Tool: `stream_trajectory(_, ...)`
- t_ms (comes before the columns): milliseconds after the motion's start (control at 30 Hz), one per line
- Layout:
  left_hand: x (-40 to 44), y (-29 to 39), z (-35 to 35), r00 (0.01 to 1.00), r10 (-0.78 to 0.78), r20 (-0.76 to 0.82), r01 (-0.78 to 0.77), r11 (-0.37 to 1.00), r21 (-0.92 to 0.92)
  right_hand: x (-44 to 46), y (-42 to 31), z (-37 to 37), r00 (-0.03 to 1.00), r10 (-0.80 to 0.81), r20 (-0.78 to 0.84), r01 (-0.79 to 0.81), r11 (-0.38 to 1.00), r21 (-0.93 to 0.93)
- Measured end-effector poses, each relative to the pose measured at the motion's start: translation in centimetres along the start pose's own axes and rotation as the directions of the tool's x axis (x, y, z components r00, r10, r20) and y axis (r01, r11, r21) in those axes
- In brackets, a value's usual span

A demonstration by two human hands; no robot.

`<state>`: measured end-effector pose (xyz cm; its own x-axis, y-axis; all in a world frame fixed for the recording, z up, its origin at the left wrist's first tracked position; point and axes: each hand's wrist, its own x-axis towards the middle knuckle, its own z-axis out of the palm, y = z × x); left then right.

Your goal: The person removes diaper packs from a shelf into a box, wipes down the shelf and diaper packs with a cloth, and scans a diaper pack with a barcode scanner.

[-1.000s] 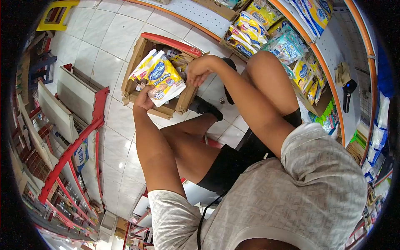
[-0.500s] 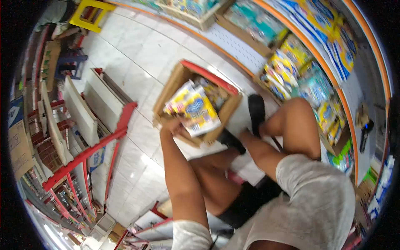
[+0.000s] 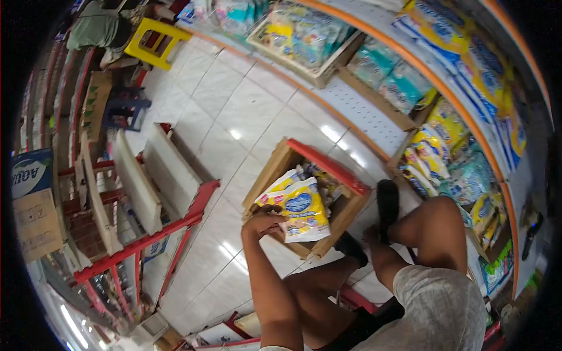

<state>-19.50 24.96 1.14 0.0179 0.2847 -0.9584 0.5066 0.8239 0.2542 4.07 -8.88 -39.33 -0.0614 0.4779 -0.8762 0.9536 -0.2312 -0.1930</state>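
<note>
My left hand [image 3: 264, 223] is at the left edge of a yellow-and-white packet [image 3: 305, 212] with a blue oval label, its fingers closed on that edge. Beneath and behind it, a second similar packet [image 3: 283, 182] leans in an open cardboard box [image 3: 263, 182] with a red edge on the floor. More small items lie deeper in the box, too shaded to make out. My right hand [image 3: 371, 234] hangs low beside my black shoe [image 3: 387, 202], apart from the box; its fingers do not show clearly.
On the right, a curved orange-edged shelf [image 3: 366, 123] carries boxes of yellow and teal packets [image 3: 430, 155]. A red-and-white rack [image 3: 193, 210] stands on the left. Farther back are a yellow stool [image 3: 157, 44], a dark blue stool [image 3: 126, 110] and a person [image 3: 96, 26].
The view has shifted, so the box and shelves appear lower and farther right. My left hand stays at the packet's edge, and the packet is still in the box.
</note>
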Motion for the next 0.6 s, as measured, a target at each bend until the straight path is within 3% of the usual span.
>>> stream_trajectory(33, 0.0, 0.5, 0.2, 1.0, 0.008, 0.028, -0.008, 1.0, -0.009, 0.6, 0.9, 0.5, 0.984, -0.17, 0.046, 0.175, 0.973, -0.15)
stream_trajectory(67, 1.4, -0.4, -0.4, 0.998, 0.005, 0.058, -0.003, 1.0, -0.018, -0.4, -0.5, -0.3, 0.944, -0.211, -0.252, 0.192, 0.977, -0.097)
stream_trajectory(100, 2.9, -1.4, -1.0, 0.996, 0.006, 0.089, -0.004, 1.0, -0.021, 1.7, 1.3, 2.6, 0.813, -0.502, -0.294, 0.493, 0.863, -0.11)
stream_trajectory(167, 2.4, -0.8, -0.7, 0.999, 0.01, 0.048, -0.014, 0.995, 0.1, 4.3, -2.2, 0.9, 0.977, -0.198, -0.074, 0.207, 0.966, 0.151)
stream_trajectory(200, 3.2, -1.0, -1.0, 0.994, -0.057, 0.096, 0.049, 0.995, 0.083, 5.5, -3.9, -0.1, 0.999, -0.034, 0.04, 0.024, 0.974, 0.223)
stream_trajectory(233, 4.2, -1.4, -1.3, 0.982, -0.126, 0.138, 0.117, 0.991, 0.069, -3.2, -6.1, -11.0, 0.969, -0.229, 0.093, 0.225, 0.973, 0.053)
stream_trajectory(300, 4.3, -1.6, -1.1, 0.984, -0.127, 0.125, 0.121, 0.991, 0.058, -9.5, -6.5, -17.4, 0.981, -0.192, -0.018, 0.193, 0.976, 0.105)
stream_trajectory(333, 5.9, -2.4, -1.7, 0.977, -0.124, 0.175, 0.117, 0.992, 0.05, -12.2, -6.6, -20.0, 0.983, -0.162, 0.082, 0.131, 0.947, 0.292)
stream_trajectory(400, 6.1, -2.3, -1.7, 0.983, -0.138, 0.123, 0.132, 0.99, 0.057, -17.5, -7.6, -24.7, 0.977, -0.141, 0.161, 0.045, 0.873, 0.486)
stream_trajectory(467, 6.0, -2.6, -1.7, 0.989, -0.116, 0.094, 0.117, 0.993, -0.004, -22.7, -7.9, -28.6, 0.898, -0.346, 0.273, 0.28, 0.926, 0.253)
stream_trajectory(500, 5.8, -2.5, -1.3, 0.993, -0.102, 0.065, 0.105, 0.993, -0.052, -27.5, -8.1, -31.3, 0.883, -0.394, 0.256, 0.388, 0.919, 0.077)
stream_trajectory(533, 1.4, -2.0, 0.4, 0.995, 0.079, 0.063, -0.073, 0.993, -0.095, -29.1, -7.1, -30.8, 0.83, -0.539, 0.146, 0.543, 0.84, 0.012)
stream_trajectory(600, 3.2, -2.6, 0.1, 0.988, 0.107, 0.109, -0.1, 0.992, -0.073, -41.2, -2.1, -33.7, 0.742, -0.641, -0.195, 0.646, 0.608, 0.461)
